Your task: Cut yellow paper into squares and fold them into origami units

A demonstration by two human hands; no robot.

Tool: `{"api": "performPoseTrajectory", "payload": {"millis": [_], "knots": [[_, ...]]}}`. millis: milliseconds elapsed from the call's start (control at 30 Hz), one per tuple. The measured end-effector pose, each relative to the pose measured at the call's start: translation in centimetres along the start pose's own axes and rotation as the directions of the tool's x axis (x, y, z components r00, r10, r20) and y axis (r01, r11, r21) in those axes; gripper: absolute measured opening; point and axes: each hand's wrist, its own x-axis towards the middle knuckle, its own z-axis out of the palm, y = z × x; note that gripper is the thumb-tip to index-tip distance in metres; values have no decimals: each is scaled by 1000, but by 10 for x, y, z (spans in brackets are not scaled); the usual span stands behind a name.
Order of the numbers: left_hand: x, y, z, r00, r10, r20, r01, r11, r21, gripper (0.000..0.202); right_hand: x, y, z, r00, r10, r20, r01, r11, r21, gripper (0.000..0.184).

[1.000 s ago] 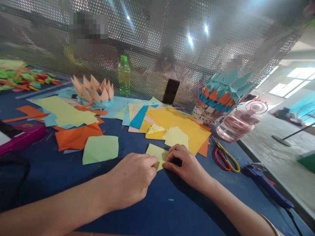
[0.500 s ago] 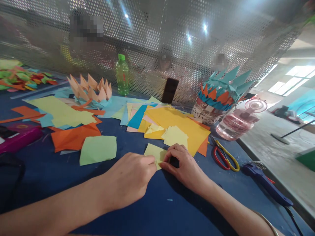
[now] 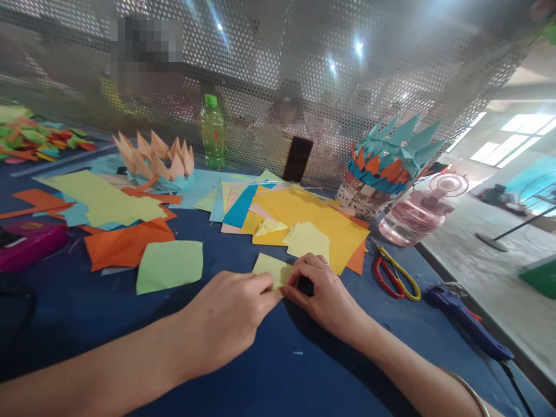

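Note:
A small pale yellow paper square (image 3: 270, 267) lies on the blue table (image 3: 278, 359) between my two hands. My left hand (image 3: 226, 318) pinches its near edge with closed fingers. My right hand (image 3: 324, 292) presses and pinches the same paper from the right, fingers curled. Just beyond lie a second pale yellow square (image 3: 307, 240) and a large yellow sheet (image 3: 319, 217). A light green paper piece (image 3: 170, 265) lies to the left of my left hand.
Orange sheets (image 3: 125, 243), scissors (image 3: 393, 272), a blue tool (image 3: 464, 321), a pink water bottle (image 3: 414, 217), a paper-covered basket (image 3: 382, 174), a green bottle (image 3: 212, 132), a dark phone (image 3: 297, 158), an orange paper crown (image 3: 152, 156). Perforated metal screen (image 3: 278, 87) behind; people beyond it.
Both hands have stayed on the pale yellow paper, the fingertips drawing closer together over its near edge. The view has shifted slightly.

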Motion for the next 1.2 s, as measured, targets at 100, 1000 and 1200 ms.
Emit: {"api": "performPoseTrajectory", "payload": {"millis": [100, 1000, 1200], "knots": [[1, 0, 3, 1000, 14, 1, -14, 999, 43, 32, 0, -1, 0, 1000, -5, -3, 5, 1000, -11, 14], [-3, 2, 1, 983, 180, 27, -182, 972, 150, 22, 3, 4, -8, 999, 28, 31, -30, 998, 57, 15], [-1, 2, 0, 985, 168, 42, -172, 976, 131, 22, 0, -4, -2, 998, 54, 14, -54, 999, -3, 21]]}}
